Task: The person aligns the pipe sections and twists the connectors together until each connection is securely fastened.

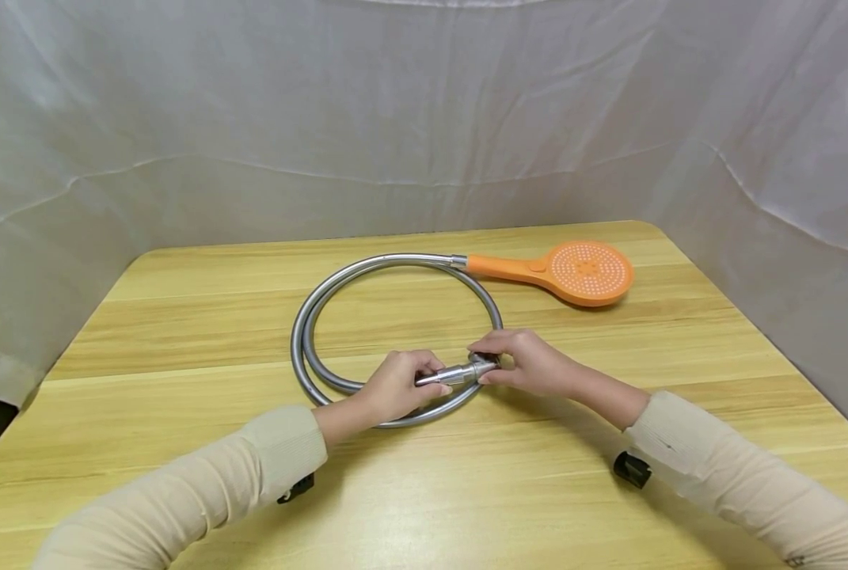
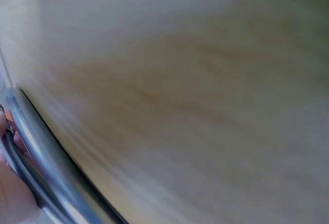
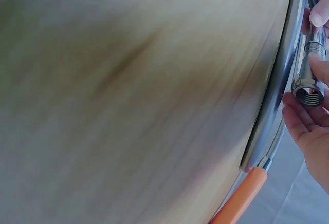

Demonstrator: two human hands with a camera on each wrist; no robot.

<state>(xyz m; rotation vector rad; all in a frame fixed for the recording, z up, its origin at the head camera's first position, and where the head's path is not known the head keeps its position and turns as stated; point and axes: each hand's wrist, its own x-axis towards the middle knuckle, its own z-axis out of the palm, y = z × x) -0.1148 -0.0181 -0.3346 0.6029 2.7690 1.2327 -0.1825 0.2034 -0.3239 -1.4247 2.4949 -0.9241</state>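
A coiled metal shower hose lies on the wooden table, with an orange shower head joined to its far end. Between finger and thumb, my left hand pinches the hose just behind its chrome end fitting. From the other side, my right hand grips the nut at the tip of that fitting. The right wrist view shows the nut's threaded opening facing outward, with right-hand fingers around it. In the left wrist view, only part of the left hand appears beside the hose.
The shower head rests face up at the table's back right. A pale cloth sheet hangs behind and along both sides of the table. Dark straps hang below both sleeves.
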